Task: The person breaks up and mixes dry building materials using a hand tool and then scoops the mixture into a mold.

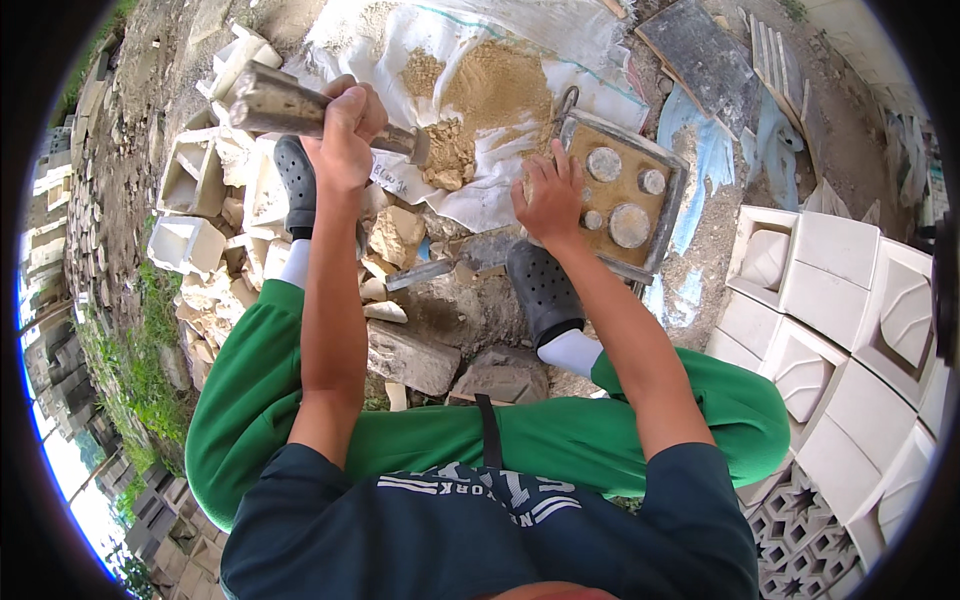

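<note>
My left hand (350,130) is raised at the upper left with its fingers wrapped round a worn hand rammer (285,102). The tool's thick round end points left, and its narrower flared end (415,146) hangs by lumps of tan sand. My right hand (550,195) lies over the left side of a dark moulding frame (668,235), fingers spread and touching it. Packed brown sand (622,190) fills the frame, with several round grey discs, among them a large one (630,226), set in its surface. What lies under my right palm is hidden.
Loose sand (497,80) is heaped on a white sack (400,45) beyond my hands. A trowel (425,273) lies between my feet, near broken blocks (410,355). Pale moulded blocks (835,265) stand at the right, square hollow ones (190,170) at the left. A dark board (700,65) lies far right.
</note>
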`<action>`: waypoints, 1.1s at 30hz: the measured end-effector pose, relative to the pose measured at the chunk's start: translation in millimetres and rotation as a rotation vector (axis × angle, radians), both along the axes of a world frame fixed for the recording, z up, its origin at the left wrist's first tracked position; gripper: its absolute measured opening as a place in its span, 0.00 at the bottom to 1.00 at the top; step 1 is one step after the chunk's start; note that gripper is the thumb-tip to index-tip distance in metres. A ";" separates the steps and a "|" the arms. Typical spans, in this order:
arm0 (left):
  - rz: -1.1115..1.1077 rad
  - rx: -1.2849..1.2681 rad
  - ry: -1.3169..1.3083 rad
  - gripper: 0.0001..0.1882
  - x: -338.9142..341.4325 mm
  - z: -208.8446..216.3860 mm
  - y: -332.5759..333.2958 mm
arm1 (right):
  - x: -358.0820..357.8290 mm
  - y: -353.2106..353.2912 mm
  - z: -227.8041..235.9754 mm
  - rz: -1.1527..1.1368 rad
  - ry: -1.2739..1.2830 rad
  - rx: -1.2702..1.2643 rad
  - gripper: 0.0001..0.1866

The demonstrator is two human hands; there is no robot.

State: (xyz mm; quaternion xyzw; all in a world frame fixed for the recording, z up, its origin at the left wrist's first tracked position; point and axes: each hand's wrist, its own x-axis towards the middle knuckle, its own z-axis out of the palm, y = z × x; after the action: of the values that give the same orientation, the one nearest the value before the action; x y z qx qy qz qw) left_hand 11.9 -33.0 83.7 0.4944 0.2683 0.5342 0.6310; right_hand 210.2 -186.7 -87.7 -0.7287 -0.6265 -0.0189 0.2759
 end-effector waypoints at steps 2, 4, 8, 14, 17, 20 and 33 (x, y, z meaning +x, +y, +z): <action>-0.025 0.019 -0.004 0.14 -3.2 -0.4 -1.0 | -0.3 1.8 5.8 0.005 -0.016 -0.008 0.15; 0.000 -0.021 -0.009 0.14 -5.2 -42.0 1.4 | -1.3 5.7 6.4 0.008 -0.012 0.002 0.15; 0.146 -0.049 0.150 0.12 -2.4 -69.6 20.9 | -4.4 0.0 0.6 0.020 0.009 -0.004 0.15; -0.013 0.082 0.098 0.13 -7.5 9.3 -2.3 | 2.1 2.2 4.0 -0.013 -0.020 -0.042 0.15; -0.032 0.048 0.091 0.13 -12.3 -49.3 2.6 | -5.9 5.2 5.6 -0.010 0.013 -0.065 0.14; 0.049 -0.038 0.095 0.12 -5.9 -76.9 13.0 | -4.9 0.9 -1.8 -0.011 0.018 -0.068 0.14; 0.178 -0.004 0.111 0.13 14.2 -58.7 28.6 | -4.3 2.8 2.5 0.000 0.017 -0.035 0.13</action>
State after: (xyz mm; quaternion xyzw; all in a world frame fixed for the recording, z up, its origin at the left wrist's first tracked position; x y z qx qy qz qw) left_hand 26.1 -4.4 25.0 0.4964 0.3469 0.5593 0.5660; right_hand 205.9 -184.0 -85.2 -0.7335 -0.6245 -0.0017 0.2683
